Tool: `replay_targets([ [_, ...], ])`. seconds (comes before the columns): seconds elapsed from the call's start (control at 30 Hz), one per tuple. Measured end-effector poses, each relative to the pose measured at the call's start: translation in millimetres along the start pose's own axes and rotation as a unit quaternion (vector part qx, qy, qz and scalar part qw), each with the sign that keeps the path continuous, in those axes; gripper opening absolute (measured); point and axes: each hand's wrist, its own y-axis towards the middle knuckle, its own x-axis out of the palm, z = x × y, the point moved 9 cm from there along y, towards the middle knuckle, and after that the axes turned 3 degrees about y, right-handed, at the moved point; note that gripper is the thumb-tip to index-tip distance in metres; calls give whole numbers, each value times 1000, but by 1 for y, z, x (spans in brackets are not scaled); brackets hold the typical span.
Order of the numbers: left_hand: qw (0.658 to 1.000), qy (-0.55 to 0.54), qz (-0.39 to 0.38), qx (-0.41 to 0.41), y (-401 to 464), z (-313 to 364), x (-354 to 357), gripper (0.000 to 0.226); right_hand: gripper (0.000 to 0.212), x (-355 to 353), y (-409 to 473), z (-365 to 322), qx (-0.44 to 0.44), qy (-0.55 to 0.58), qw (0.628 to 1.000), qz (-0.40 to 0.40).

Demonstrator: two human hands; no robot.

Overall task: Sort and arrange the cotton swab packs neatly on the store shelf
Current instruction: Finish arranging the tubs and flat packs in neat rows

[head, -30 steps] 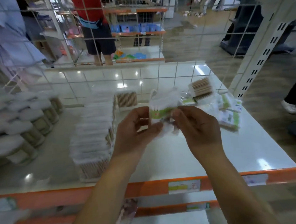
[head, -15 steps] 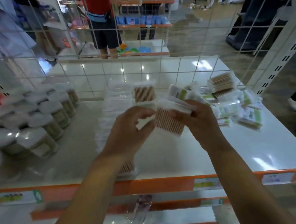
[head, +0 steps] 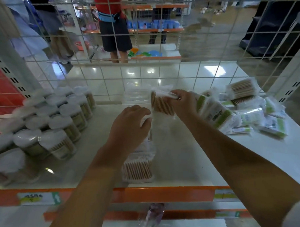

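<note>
Jars [head: 62,125] of cotton swabs with white lids crowd the left end of the white shelf [head: 192,156], packed in rows, blurred. Just right of them a row of clear swab packs [head: 138,165] runs from the orange front edge toward the wire mesh back [head: 143,75]. The left hand [head: 129,125] rests on top of that row, fingers curled down over the packs; whether it actually grips one cannot be told. Beside it, the right hand [head: 182,102] pinches a clear pack of wooden-stemmed swabs [head: 162,103] by its upper edge, holding it tilted above the row's far end. Farther right, a loose heap of green-labelled packs [head: 221,116] lies on the shelf, with another wooden-stemmed pack [head: 241,90] on top near the mesh. Beyond the mesh stands a person in dark shorts [head: 114,33]
</note>
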Motion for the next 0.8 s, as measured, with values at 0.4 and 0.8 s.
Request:
replay_targets([
  [0.4,999,42,-24,-6,8,-15,1,26,35,23,29,3,-73,-202,974,-78],
  [0.8,1000,24,-18,-4,7,-13,0,25,43,13,25,-9,-120,-266,956,-3],
])
